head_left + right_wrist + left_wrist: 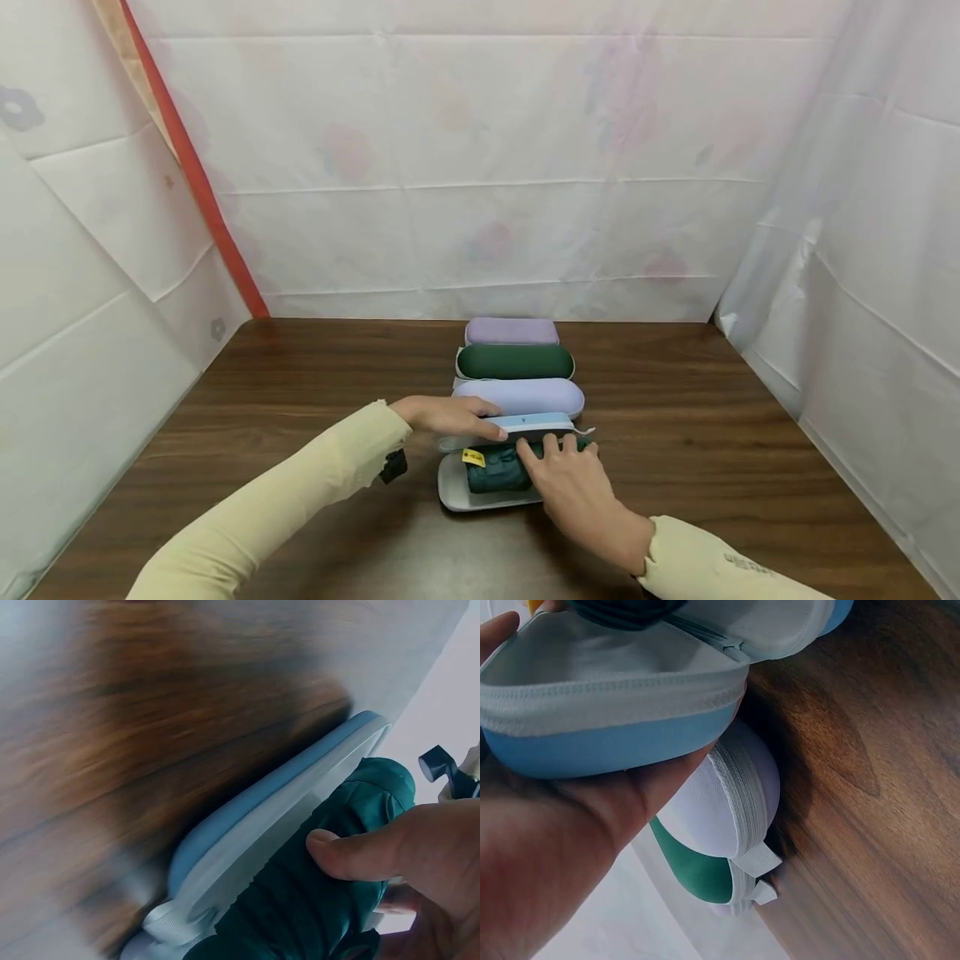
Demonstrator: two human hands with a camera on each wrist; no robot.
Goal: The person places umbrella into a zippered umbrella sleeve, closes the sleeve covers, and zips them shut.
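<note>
A light blue zip case lies unzipped on the table, its pale grey lining showing. In it sits a rolled dark green folded umbrella with a yellow tag. My right hand grips the umbrella from above; in the right wrist view the thumb presses along the rolled cloth. With my left hand I hold the raised far half of the case. Its blue shell rests against the palm in the left wrist view.
Behind the open case, closed cases stand in a row: lavender, dark green and purple. They sit close together on the brown wooden table. White sheets hang behind and at both sides.
</note>
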